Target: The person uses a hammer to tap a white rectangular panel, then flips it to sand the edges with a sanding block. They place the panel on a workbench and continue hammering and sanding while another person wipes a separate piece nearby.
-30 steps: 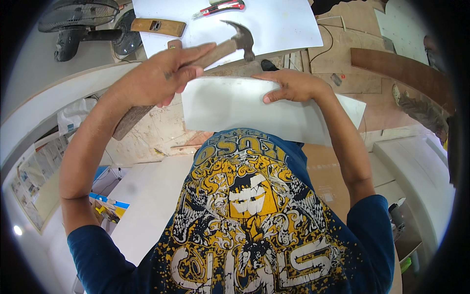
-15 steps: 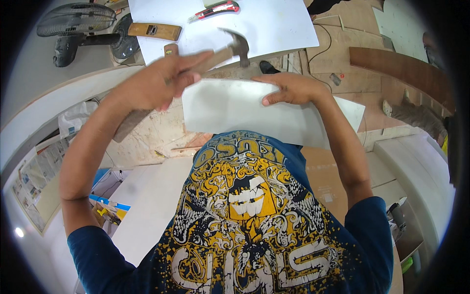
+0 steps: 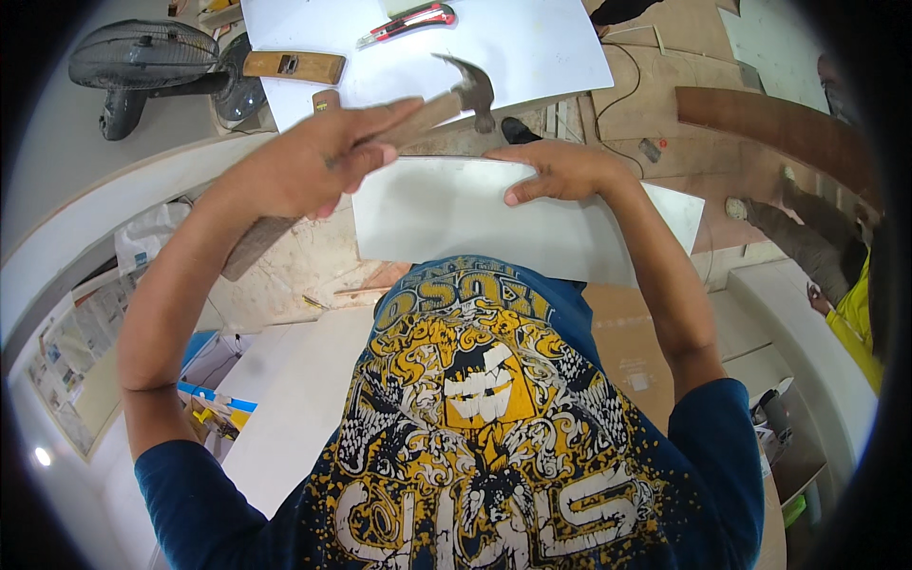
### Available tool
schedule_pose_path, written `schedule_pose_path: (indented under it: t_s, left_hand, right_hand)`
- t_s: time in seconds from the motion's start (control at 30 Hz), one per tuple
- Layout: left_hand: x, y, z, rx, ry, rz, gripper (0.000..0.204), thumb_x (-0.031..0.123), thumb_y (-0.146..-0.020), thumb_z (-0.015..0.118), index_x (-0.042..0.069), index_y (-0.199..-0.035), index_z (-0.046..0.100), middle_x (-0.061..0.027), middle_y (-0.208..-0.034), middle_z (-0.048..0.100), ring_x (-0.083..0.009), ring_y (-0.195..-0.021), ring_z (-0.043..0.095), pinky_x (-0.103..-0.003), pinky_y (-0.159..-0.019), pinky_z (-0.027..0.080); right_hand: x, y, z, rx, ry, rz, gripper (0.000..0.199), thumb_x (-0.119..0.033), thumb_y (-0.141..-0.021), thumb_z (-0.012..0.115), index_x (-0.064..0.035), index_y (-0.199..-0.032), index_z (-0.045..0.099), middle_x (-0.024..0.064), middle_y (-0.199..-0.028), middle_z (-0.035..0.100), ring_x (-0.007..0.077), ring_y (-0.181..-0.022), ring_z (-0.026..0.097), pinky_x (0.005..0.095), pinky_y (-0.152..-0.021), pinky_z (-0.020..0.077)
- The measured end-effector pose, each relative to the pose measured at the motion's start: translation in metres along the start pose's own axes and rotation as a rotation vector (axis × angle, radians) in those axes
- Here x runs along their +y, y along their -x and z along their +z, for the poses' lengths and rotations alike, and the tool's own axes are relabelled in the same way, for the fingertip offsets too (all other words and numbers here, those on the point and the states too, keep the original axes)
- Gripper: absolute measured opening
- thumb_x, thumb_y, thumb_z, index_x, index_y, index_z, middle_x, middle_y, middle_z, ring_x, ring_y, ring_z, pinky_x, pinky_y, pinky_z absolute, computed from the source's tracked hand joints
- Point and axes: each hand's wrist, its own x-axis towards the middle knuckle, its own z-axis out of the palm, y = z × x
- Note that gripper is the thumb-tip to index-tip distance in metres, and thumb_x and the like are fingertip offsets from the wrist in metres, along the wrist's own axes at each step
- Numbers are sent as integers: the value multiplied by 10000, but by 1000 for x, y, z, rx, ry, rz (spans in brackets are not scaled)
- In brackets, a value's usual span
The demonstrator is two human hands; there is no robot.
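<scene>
My left hand (image 3: 309, 161) grips the wooden handle of a claw hammer (image 3: 446, 104), whose steel head hangs just above the far edge of a white board (image 3: 446, 214). My right hand (image 3: 560, 171) lies flat on that board's far edge, fingers spread and pressing it down, a little right of the hammer head. The board lies across in front of my chest, and my blue printed shirt covers its near edge.
A larger white sheet (image 3: 532, 47) lies farther off with a red utility knife (image 3: 408, 21) on it. A wooden hand plane (image 3: 290, 66) and a black fan (image 3: 157, 66) sit at the far left. Another person's sleeve (image 3: 807, 242) is at the right, near brown boards (image 3: 760, 119).
The hammer head has dropped slightly toward the board's far edge. My right hand stays pressed on the board.
</scene>
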Motion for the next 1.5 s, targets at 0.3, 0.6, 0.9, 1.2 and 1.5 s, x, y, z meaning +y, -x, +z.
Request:
schedule_pose_path:
  t_s: [0.3,0.6,0.9,1.2,1.5]
  left_hand:
    - [-22,-12,26,2,-81,165,591,173,-1121,533,192,-1688,369,-5,-689,466,-105,-486,446,-310,-520,472]
    - [-13,-3,8,-9,-14,27,599,185,-1120,534,176,-1692,355,-34,-707,508,-113,-524,460,-309,-566,488]
    - [-32,-3,18,95,-73,154,614,179,-1102,578,182,-1681,374,-159,-837,659,-204,-639,579,-363,-693,536]
    - [-40,-7,21,76,12,124,612,156,-1101,551,176,-1686,370,-63,-747,580,-124,-486,497,-309,-508,476]
    - [-41,-4,16,-67,-14,18,647,159,-1087,546,152,-1698,333,-26,-691,494,-110,-498,499,-319,-506,473]
  right_hand:
    - [-1,-2,-2,5,88,48,817,-514,-945,769,-97,-1588,488,188,-1499,623,356,-1360,595,435,-1135,466]
    - [-2,-6,-4,2,-2,36,750,-482,-934,767,-118,-1549,542,199,-1449,653,364,-1321,619,434,-1113,466]
    - [-6,-10,-9,-69,-94,74,733,-464,-938,771,-116,-1543,546,186,-1430,669,353,-1307,630,433,-1110,470]
    - [-8,-13,-9,-91,-47,76,710,-432,-942,769,-125,-1545,552,167,-1428,675,319,-1281,641,413,-1098,479]
    - [-2,-18,-4,-62,28,62,779,-436,-951,783,-131,-1602,483,152,-1424,678,289,-1283,644,405,-1082,507]
